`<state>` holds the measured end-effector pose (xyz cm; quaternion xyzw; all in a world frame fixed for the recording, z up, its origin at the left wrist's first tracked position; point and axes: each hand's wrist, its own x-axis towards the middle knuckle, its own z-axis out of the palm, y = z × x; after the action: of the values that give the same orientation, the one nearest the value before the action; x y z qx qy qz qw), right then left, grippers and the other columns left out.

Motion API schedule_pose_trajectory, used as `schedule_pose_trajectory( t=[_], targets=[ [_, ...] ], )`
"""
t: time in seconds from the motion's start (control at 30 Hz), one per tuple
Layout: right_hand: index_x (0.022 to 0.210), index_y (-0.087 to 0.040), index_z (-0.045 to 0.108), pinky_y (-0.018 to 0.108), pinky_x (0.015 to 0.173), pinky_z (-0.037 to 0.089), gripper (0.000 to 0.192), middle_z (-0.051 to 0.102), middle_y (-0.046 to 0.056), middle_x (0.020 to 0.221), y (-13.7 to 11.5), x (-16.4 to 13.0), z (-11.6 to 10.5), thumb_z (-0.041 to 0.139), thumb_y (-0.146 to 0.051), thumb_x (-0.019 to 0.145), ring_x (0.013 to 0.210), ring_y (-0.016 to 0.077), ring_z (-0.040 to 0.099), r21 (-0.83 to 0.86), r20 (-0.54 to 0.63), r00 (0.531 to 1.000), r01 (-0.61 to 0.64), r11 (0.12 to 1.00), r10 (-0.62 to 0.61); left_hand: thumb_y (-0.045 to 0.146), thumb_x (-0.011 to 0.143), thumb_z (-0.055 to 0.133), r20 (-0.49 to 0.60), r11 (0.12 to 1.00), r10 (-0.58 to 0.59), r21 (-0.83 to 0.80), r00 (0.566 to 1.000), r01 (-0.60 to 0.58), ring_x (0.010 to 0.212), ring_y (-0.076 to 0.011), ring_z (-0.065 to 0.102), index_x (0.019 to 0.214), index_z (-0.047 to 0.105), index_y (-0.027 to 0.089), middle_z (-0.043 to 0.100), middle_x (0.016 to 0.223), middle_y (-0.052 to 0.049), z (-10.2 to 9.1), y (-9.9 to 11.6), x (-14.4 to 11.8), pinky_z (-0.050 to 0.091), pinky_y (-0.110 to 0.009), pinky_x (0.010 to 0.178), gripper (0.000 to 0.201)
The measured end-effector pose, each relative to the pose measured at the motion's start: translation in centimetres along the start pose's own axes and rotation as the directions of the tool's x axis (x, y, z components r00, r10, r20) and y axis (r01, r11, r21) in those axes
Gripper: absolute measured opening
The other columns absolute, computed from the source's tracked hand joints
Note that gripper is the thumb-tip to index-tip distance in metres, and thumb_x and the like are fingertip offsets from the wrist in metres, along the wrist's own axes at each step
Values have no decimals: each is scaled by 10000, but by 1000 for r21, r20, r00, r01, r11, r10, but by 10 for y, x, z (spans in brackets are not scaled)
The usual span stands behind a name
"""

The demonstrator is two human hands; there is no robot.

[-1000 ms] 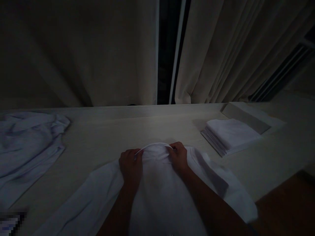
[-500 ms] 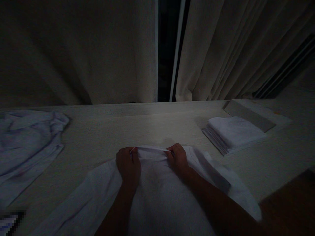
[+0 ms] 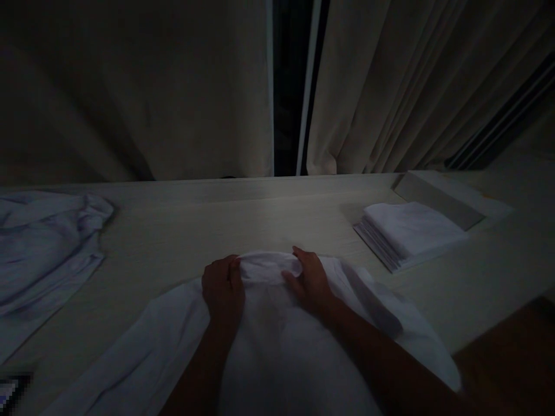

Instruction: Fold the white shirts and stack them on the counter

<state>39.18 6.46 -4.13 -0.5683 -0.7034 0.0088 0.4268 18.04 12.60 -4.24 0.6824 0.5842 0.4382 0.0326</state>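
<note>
A white shirt (image 3: 269, 358) lies spread over the pale tabletop, its neck end away from me and its sleeves reaching out to both sides. My left hand (image 3: 223, 289) is closed on the left end of the shirt's collar, thumb against curled fingers. At the collar's right end is my right hand (image 3: 310, 277), its thumb and forefinger parted with the collar edge between them. Between the two hands the collar (image 3: 264, 266) stands up in a loose curve. The room is dim, so fine details of the cloth are hard to make out.
A crumpled white garment (image 3: 47, 248) lies at the left. To the right sits a stack of folded white cloths (image 3: 411, 231), with a grey flat board (image 3: 437, 199) behind it. Curtains (image 3: 208, 86) hang behind the table (image 3: 173, 225). A dark-edged object (image 3: 13, 390) shows at the lower left.
My right thumb and forefinger have spread apart from a pinch on the collar. The collar strip, stretched straight before, now bows open. My left hand keeps its hold.
</note>
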Motion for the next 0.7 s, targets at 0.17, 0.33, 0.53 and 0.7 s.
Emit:
schedule_pose_trajectory(
  t=[0.17,0.33,0.53,0.7],
  targets=[
    [954,-202,654,412,887,425,236,648,77,923,2,2,-1,430,-276,956,937,225,547,-26,0,999,-36,999,36,400,923,392,14,1000,-25,5,1000,25,893,-221,542,977,644,210,639,897,-61,-2,2,2,408,-367,840,321],
    [998,-208,637,380,863,430,224,661,61,920,3,2,-1,430,-285,962,882,205,558,32,-12,999,-32,999,33,418,908,417,-17,997,-77,-30,997,76,908,-215,542,934,633,208,620,892,-58,-6,8,3,423,-368,868,302],
    [975,-212,638,366,836,454,248,646,62,909,3,5,1,469,-392,956,885,206,576,119,-82,974,-201,972,211,315,892,382,78,908,-226,-344,971,239,999,-181,584,1134,589,247,636,1105,-37,-2,1,0,457,-339,882,325],
    [1236,-202,529,417,954,433,328,591,112,1186,7,7,0,403,-354,975,1107,231,540,205,-180,949,-220,954,258,221,752,520,209,860,-281,-379,937,343,983,-192,616,1227,504,261,646,1126,-47,10,-15,3,488,-343,841,478]
  ],
)
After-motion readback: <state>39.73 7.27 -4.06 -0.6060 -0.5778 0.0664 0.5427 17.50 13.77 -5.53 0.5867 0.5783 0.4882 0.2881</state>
